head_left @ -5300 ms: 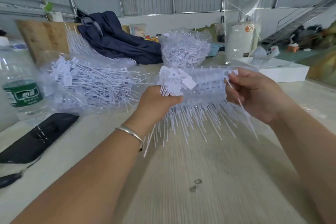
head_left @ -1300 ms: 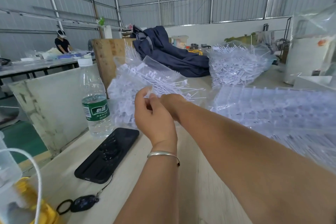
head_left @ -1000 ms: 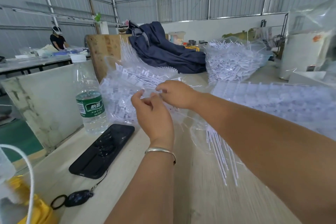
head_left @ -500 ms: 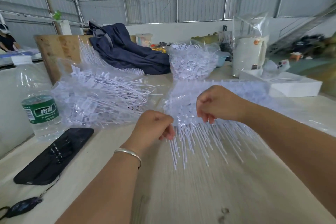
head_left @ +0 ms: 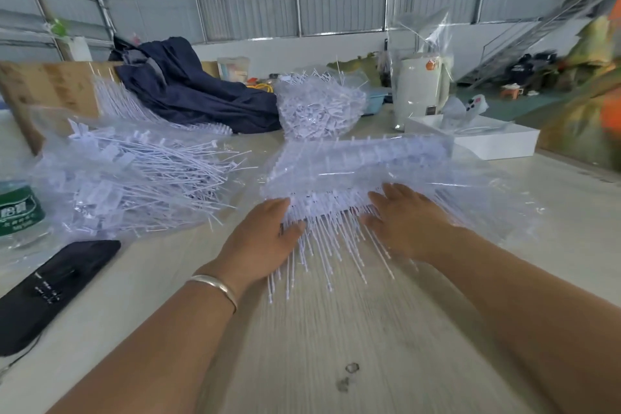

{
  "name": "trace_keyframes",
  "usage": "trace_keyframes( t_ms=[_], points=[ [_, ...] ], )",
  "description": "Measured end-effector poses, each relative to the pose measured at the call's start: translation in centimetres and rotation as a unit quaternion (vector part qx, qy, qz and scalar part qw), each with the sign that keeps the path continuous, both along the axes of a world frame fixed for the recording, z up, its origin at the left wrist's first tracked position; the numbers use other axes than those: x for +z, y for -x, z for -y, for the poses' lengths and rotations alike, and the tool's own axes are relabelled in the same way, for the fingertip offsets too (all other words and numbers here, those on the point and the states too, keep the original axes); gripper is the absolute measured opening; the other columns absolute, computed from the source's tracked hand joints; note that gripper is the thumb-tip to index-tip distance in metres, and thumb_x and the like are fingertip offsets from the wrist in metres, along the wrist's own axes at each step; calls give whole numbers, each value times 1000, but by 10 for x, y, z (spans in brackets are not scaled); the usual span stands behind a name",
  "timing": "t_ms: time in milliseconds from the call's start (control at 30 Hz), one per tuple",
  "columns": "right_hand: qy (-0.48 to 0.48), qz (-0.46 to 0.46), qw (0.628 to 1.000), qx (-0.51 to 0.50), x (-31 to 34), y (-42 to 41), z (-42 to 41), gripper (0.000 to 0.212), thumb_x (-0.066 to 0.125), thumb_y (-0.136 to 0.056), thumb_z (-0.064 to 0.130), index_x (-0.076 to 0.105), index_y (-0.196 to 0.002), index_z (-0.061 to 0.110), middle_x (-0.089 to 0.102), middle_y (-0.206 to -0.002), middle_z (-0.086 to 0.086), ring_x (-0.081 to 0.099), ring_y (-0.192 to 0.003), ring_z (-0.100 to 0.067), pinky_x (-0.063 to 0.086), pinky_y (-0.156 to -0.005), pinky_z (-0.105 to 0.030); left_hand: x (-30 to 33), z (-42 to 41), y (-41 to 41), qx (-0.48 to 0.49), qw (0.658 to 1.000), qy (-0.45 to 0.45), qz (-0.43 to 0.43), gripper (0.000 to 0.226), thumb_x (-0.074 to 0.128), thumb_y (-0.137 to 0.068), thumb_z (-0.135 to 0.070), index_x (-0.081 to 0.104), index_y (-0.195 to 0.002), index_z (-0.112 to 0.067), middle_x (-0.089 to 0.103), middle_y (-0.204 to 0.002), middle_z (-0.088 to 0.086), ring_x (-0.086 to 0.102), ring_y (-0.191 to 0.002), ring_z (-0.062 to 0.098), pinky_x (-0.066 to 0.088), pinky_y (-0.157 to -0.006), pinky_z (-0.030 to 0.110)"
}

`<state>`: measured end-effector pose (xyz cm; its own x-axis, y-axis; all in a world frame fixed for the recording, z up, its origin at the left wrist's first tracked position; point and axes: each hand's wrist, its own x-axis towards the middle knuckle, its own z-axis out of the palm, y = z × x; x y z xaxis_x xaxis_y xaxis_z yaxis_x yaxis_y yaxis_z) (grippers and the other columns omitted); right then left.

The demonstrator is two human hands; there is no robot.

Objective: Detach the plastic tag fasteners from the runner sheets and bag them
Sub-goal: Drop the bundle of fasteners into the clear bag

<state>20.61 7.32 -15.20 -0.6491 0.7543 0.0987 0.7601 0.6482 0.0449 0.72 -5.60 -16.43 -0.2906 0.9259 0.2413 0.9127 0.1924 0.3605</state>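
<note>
The pale wooden table (head_left: 336,346) fills the foreground. A dark blue garment (head_left: 188,91) is heaped at its far edge, with a white box (head_left: 487,141) to the right. A clear bag of loose fasteners (head_left: 127,175) sprawls on the left; a fuller bag (head_left: 319,107) stands behind. A black phone (head_left: 50,289) and a water bottle (head_left: 16,208) sit at the left edge. The stack of runner sheets (head_left: 353,171) lies straight ahead, its thin stems pointing toward the person. The left hand (head_left: 262,242) and right hand (head_left: 403,222), both open with fingers extended, rest flat on its near edge, 1 at each side.
</note>
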Motion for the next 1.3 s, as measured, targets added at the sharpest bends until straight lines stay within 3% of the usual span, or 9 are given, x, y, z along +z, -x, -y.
trace_keyframes(
  t_ms=[167, 367, 467, 600, 767, 933, 1067, 1200, 1300],
  points=[
    [-6, -31, 999, 9, -10, -6, -8, 57, 28, -101, 52, 29, -149, 21, 32, -154, -8, 24, -144, -25, 26, -113, -43, -8, 0, 2, 31, 997, 54, -50, 69, 38, -98, -54, 23, -154, -18, 24, -160, 1, 20, -147, 18, 19, -119, 33],
    [18, -147, 989, 14, -7, -10, -10, 12, 51, -93, 15, 62, -95, 12, 57, -102, -4, 55, -104, -26, 42, -78, -26, -11, -2, 7, 83, 996, -28, -8, 58, 53, -93, -50, 45, -142, -20, 42, -147, 1, 35, -135, 23, 30, -110, 34],
    [23, -259, 966, 2, 0, -10, -8, 22, 50, -90, 1, 69, -91, 11, 65, -97, -3, 60, -95, -25, 41, -74, -23, -5, -7, 9, 113, 988, -100, 24, 52, 53, -96, -36, 44, -142, -15, 40, -148, 5, 30, -139, 22, 25, -112, 33],
    [-19, -299, 954, -5, 3, -11, -9, 22, 55, -95, 25, 68, -110, 16, 63, -109, -3, 58, -106, -22, 45, -84, -29, 5, -19, 11, 145, 983, -65, 87, 44, 53, -96, -27, 49, -135, -7, 48, -141, 10, 48, -113, 19, 36, -89, 27],
    [20, -92, 995, -15, -8, -6, -8, 64, 53, -86, 63, 49, -132, 19, 52, -128, -5, 38, -128, -27, 43, -99, -41, 8, -35, 15, 183, 974, -41, 125, 46, 60, -92, -27, 51, -132, -5, 56, -132, 10, 54, -108, 24, 34, -80, 23],
    [17, -176, 984, -3, -9, -5, -10, 35, 61, -87, 40, 58, -117, 21, 45, -81, 8, 47, -104, -21, 42, -87, -32, 0, -33, 19, 225, 942, -157, 195, 16, 57, -88, -6, 70, -98, -9, 60, -99, 5, 58, -97, 26, 38, -81, 26],
    [43, -218, 975, -20, -11, -1, -8, 27, 65, -86, 37, 60, -108, 22, 57, -91, -1, 55, -90, -21, 42, -73, -28, 2, -25, 23, 244, 951, -122, 147, 30, 51, -83, 7, 55, -61, -12, 44, -64, -2, 45, -79, 23, 29, -56, 26],
    [50, -233, 971, -30, -15, 2, -8, 29, 67, -86, 37, 58, -108, 21, 57, -77, 5, 60, -77, -19, 44, -64, -28, 5, -23, 31, 244, 924, -111, 273, 20, 52, -87, 2, 72, -90, -3, 68, -83, 14, 66, -83, 29, 50, -70, 27],
    [32, -236, 971, -27, -15, 3, -8, 47, 68, -86, 38, 49, -125, 21, 53, -67, 5, 57, -66, -16, 40, -55, -27, 6, -19, 32, 225, 823, -173, 492, 14, 55, -87, 7, 64, -95, 1, 64, -81, 19, 63, -69, 28, 54, -61, 31]
  ],
)
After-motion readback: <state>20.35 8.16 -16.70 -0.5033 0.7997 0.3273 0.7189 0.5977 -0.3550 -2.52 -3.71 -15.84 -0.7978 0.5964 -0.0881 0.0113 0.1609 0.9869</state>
